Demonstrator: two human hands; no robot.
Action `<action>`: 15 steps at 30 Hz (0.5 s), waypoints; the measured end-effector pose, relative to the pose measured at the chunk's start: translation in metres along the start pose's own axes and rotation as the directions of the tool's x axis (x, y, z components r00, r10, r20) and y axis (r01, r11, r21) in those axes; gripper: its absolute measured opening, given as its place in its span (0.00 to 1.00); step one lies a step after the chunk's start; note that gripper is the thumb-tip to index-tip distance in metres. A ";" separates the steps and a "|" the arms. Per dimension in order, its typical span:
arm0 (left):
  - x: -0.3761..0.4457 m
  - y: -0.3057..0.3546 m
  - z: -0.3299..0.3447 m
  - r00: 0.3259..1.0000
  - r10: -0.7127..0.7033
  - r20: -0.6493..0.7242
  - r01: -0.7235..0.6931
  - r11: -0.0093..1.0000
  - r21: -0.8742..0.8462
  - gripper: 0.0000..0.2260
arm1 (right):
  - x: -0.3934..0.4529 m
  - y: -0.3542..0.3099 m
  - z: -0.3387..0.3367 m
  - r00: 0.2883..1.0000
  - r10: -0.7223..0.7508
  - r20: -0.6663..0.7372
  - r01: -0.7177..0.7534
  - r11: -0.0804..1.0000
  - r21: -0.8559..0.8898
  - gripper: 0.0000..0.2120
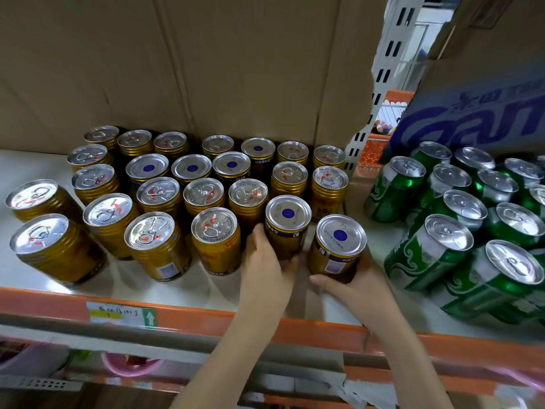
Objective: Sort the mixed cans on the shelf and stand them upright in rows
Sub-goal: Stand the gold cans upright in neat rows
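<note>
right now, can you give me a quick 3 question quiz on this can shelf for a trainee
1. True or false: the left hand grips a gold can with a blue dot on top.
2. What does the right hand hold?
A. a green can
B. a gold can with a blue dot on top
C. nothing
3. Fill in: the green cans stand on the ____ side of the shelf.

Key
1. True
2. B: the gold can at the front right of the gold group
3. right
</note>
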State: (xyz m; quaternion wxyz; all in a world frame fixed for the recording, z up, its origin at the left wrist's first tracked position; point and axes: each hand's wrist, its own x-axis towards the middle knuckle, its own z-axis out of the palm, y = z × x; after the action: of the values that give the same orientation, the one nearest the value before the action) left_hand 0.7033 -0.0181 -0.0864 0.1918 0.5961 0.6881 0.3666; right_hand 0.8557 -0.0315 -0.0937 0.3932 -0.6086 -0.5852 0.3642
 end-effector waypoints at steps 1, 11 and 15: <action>0.001 -0.002 0.003 1.000 -0.009 0.001 0.009 1.000 -0.023 0.35 | 0.000 0.001 0.000 1.000 0.009 -0.006 -0.009 1.000 0.000 0.31; -0.004 -0.001 -0.001 0.986 0.128 -0.104 -0.148 0.965 -0.215 0.28 | -0.005 -0.009 -0.001 0.988 0.022 -0.150 -0.009 0.996 0.090 0.30; 0.005 0.004 -0.015 0.920 0.209 -0.330 -0.278 0.944 -0.177 0.11 | -0.007 -0.014 -0.005 0.971 0.028 -0.239 0.012 0.987 0.162 0.28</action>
State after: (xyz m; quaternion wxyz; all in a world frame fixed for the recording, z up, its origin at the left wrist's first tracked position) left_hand 0.6948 -0.0176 -0.0731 0.1001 0.5881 0.5847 0.5498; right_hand 0.8544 -0.0391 -0.0793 0.5080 -0.6165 -0.4991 0.3359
